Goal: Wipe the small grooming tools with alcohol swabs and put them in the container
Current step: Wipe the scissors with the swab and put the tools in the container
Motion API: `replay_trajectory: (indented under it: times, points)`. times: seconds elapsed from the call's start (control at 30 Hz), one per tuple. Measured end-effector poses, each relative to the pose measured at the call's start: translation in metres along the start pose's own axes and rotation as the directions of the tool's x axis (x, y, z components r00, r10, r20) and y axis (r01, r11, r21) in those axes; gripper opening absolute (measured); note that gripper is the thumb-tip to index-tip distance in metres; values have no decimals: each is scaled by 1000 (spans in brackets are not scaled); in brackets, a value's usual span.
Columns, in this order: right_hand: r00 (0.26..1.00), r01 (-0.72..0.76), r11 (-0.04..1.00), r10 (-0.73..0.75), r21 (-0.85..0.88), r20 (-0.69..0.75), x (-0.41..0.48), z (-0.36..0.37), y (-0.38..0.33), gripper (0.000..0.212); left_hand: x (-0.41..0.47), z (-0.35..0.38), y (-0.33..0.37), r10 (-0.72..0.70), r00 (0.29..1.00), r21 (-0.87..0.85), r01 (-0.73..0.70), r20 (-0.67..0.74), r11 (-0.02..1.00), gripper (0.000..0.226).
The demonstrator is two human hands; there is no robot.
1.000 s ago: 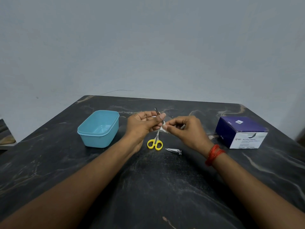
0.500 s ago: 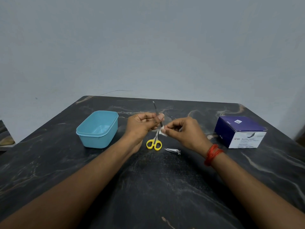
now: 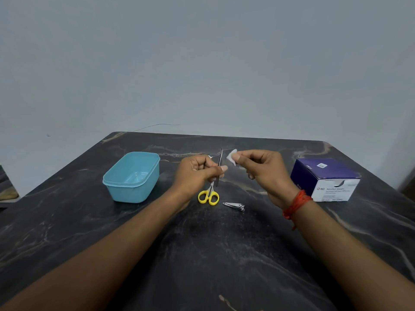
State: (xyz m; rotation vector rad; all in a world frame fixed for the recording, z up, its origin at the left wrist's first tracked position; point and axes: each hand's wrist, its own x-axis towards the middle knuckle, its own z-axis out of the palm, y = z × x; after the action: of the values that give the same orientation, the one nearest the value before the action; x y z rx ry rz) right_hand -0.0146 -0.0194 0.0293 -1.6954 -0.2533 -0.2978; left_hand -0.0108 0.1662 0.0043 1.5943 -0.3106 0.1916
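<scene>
1. the left grip is hovering above the dark marbled desk with its fingers curled, and it is pinching a thin metal tool between thumb and forefinger
2. the tool is standing almost upright in that pinch, its narrow tip pointing up and its lower end poking out below the thumb
3. the right grip is hanging just to the right at about the same height, pinching a small white alcohol swab between thumb and forefinger while the other fingers are curling inward
4. the swab is sitting just beside the tool's upper end, with a narrow gap showing between them
5. the yellow-handled scissors are lying flat on the desk below the left grip, handles toward the camera, blades partly hidden behind the held tool
6. a metal nail clipper is lying on the desk near the scissors' handles, to their right and not touching them
7. the light blue container is sitting on the desk left of the left grip, its open top facing up
8. a purple and white box of alcohol swabs is sitting on the right side of the desk, well apart from the tools
9. a red thread is wrapping the right wrist
</scene>
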Motion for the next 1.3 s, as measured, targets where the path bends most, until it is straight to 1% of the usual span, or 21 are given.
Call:
replay_trajectory:
  times: [0.07,0.17,0.3,0.4,0.53,0.7,0.87,1.0,1.07,1.2,1.3]
  points:
    - [1000,8,1000,-7,-13,14,0,4,2,17,-1,1,0,2,1000,17,-3,29,1000,23]
    - [1000,2,1000,-1,-10,27,-1,8,5,17,-2,3,-1,-7,999,40,5,54,999,16]
    - [997,-66,995,62,81,45,-3,9,5,15,-4,5,-1,-24,994,68,17,102,998,18]
    - [996,-84,987,78,138,48,-1,5,3,18,-6,6,2,-27,993,66,20,118,998,16]
    - [990,-90,993,81,78,113,-5,9,3,16,-4,4,4,-24,996,14,22,90,1000,13]
    - [996,-85,988,80,127,40,-2,8,3,17,-5,3,3,-35,991,68,27,130,997,14]
    - [992,-96,994,91,53,89,-4,8,4,11,-5,1,3,-34,991,75,24,128,997,14]
    - [998,-70,993,70,91,7,-2,7,2,14,-6,2,3,-57,986,87,44,157,995,15]
    - [997,-71,995,70,68,16,-1,6,3,14,-6,3,3,-62,986,90,48,158,995,16]
    - [992,-92,996,89,24,91,-3,8,4,10,-5,1,4,-70,987,79,59,146,995,16]
    - [996,-74,997,72,37,48,-3,7,4,8,-5,1,4,-78,986,94,64,147,994,18]
